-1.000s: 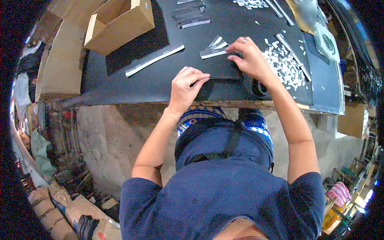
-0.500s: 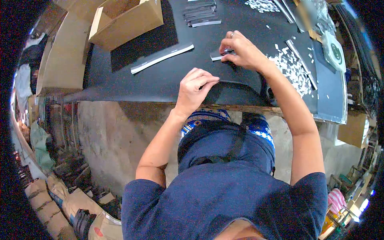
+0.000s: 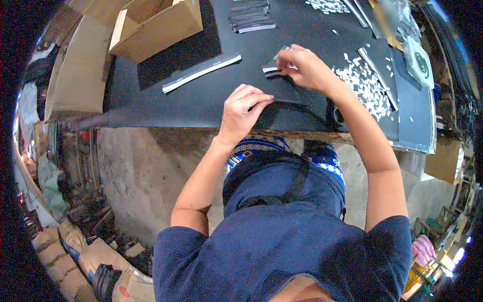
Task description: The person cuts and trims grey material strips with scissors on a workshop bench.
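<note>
My left hand [image 3: 245, 109] is pinched on the end of a thin dark strip [image 3: 297, 103] near the table's front edge. Just above that strip, my right hand [image 3: 305, 69] is closed, thumb against fingers, at a short white-edged piece [image 3: 270, 68]; what its fingertips hold is hidden. To the left lies a long strip with a white edge [image 3: 202, 73]. Behind the hands is a stack of dark strips [image 3: 250, 16]. Many small white pieces [image 3: 370, 89] are scattered to the right of my right hand.
An open cardboard box [image 3: 161, 31] stands at the back left of the black table [image 3: 136, 108]. Narrow rods [image 3: 378, 79] lie among the white pieces. A clear container with a green ring [image 3: 418, 63] sits at the right edge.
My right hand has turned and its fingers have shifted slightly at the short piece, showing more of it. My left hand keeps its pinch. The whole view has shifted slightly.
</note>
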A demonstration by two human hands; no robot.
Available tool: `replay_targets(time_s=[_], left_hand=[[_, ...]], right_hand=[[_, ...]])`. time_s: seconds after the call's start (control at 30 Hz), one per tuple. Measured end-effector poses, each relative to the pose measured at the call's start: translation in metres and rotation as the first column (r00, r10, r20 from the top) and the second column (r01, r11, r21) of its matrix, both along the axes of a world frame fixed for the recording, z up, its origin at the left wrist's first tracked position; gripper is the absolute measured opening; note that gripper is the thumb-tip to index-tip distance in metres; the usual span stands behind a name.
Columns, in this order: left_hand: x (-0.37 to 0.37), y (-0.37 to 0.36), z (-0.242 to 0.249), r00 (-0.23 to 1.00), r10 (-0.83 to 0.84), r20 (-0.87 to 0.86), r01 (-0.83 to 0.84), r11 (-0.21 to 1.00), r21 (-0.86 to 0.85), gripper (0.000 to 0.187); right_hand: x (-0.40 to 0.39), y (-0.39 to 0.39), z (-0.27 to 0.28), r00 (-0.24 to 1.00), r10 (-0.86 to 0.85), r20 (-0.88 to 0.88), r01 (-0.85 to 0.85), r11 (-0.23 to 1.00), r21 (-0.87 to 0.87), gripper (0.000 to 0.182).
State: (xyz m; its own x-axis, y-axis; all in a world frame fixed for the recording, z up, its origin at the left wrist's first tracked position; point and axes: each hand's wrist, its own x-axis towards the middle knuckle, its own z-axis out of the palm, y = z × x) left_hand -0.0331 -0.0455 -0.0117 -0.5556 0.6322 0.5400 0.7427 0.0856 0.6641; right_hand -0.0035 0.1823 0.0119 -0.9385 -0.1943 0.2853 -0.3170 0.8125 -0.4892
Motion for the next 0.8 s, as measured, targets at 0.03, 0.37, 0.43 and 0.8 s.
replay_targets(time_s=[0.03,0.37,0.43,0.8], left_hand=[[0.000,0.000,0.000,1.000,0.004,0.002,-0.004,1.000,-0.009,0.013],[0.000,0.001,0.003,1.000,0.016,0.014,-0.016,0.999,-0.031,0.014],[0.001,0.001,0.003,1.000,0.016,0.002,-0.016,0.999,-0.030,0.014],[0.001,0.002,0.003,1.000,0.012,0.003,-0.012,0.999,-0.030,0.014]], right_hand=[[0.008,-0.002,0.006,0.999,-0.039,0.017,0.039,0.999,-0.017,0.017],[0.066,-0.017,0.029,0.961,-0.249,-0.116,0.208,0.936,-0.285,0.021],[0.079,-0.030,0.030,0.975,-0.208,-0.076,0.168,0.919,-0.357,0.017],[0.110,-0.055,-0.003,0.952,-0.239,-0.189,0.225,0.970,-0.094,0.015]])
